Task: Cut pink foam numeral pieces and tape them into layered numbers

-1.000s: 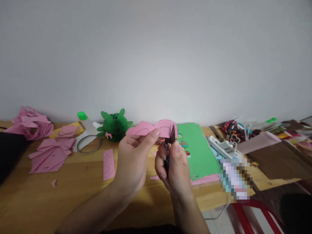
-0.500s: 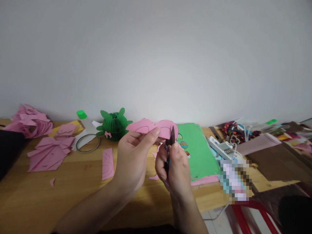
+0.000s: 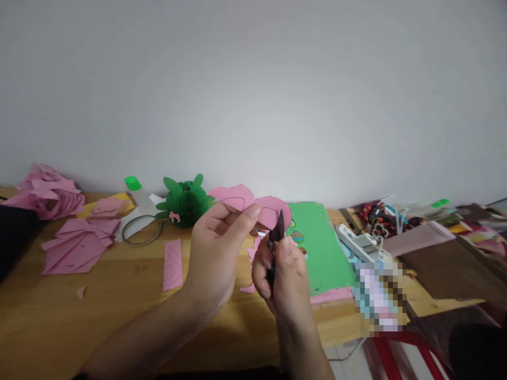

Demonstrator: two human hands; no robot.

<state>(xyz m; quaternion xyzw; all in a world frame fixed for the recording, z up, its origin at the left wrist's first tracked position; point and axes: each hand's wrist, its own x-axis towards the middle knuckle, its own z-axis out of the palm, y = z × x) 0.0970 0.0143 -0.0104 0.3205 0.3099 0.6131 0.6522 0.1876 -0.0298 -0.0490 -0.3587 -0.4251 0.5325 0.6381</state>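
My left hand [image 3: 216,245] pinches a pink paper shape [image 3: 237,196] between thumb and fingers, above the table. Drawn curved lines mark the paper, which has two rounded lobes. My right hand [image 3: 283,272] is closed round dark scissors [image 3: 278,229], their blades pointing up at the paper's right lobe. Behind my right hand lies a green sheet [image 3: 325,248] with small coloured egg-like pictures at its left edge. A green folded-paper figure [image 3: 186,203] with leaf-like ears stands left of the held paper.
On the wooden table [image 3: 119,311] are folded pink paper [image 3: 77,245], a pink strip [image 3: 172,265], a tape ring [image 3: 141,230] and a green-capped bottle [image 3: 133,183]. At the right lie a white power strip [image 3: 356,244] and brown sheets [image 3: 443,266].
The pink paper has tilted in my left hand, its left lobe now higher and its right lobe slightly lower. Both hands keep their hold. The view has shifted slightly.
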